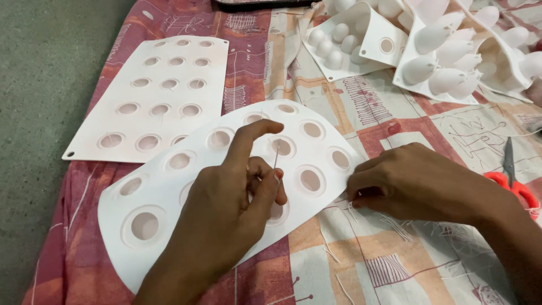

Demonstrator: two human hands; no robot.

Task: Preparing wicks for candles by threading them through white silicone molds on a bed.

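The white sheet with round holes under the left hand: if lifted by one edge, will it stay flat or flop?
The white perforated sheet probably flexes: its far edge already curves off the patterned cloth. It looks thin, so likely light. The thin needle in the left hand could snag it.

flat white rectangular mould sheet with round holes [152,96] lying far left | white cone-shaped moulds [446,62] piling at back | red-handled scissors [515,182] resting right | patterned red-and-beige cloth [395,118] covering all

White perforated sheet [169,192]; red, beige, grey patchwork-print cloth [395,124]; red-handled scissors [516,183]; grey floor [39,85].
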